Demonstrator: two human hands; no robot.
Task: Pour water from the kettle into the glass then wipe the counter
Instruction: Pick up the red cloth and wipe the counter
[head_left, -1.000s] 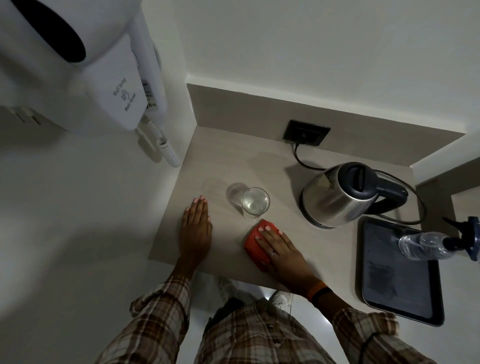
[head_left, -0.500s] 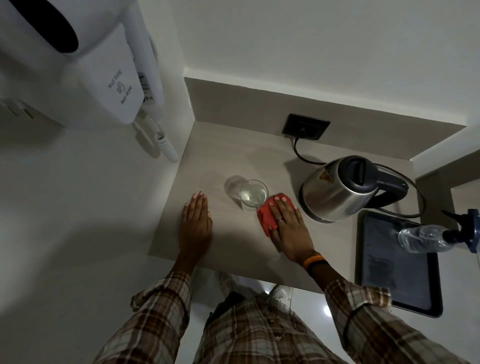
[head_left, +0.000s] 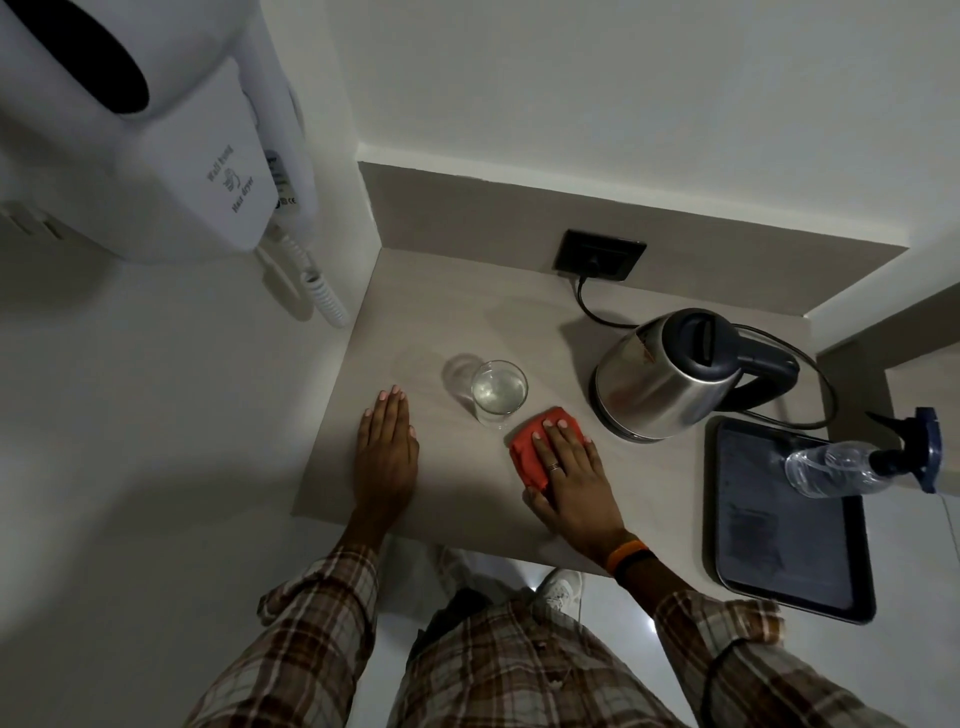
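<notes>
A clear glass (head_left: 498, 392) holding water stands mid-counter on the beige counter (head_left: 467, 322). A steel kettle (head_left: 660, 384) with a dark lid and handle sits to its right, its cord running to the wall socket. My right hand (head_left: 569, 473) lies flat on a folded red cloth (head_left: 530, 447), pressing it to the counter just in front of the glass and left of the kettle. My left hand (head_left: 387, 457) rests palm down on the counter near its left front edge, fingers together, holding nothing.
A black tray (head_left: 789, 561) lies at the right with a clear spray bottle (head_left: 852, 465) over its far end. A black wall socket (head_left: 600, 254) sits at the back. A white wall hair dryer (head_left: 171, 135) hangs at the upper left.
My right hand pushed the red cloth from the counter's front up beside the glass, then drew it slightly back toward me and to the right. The left hand stayed put.
</notes>
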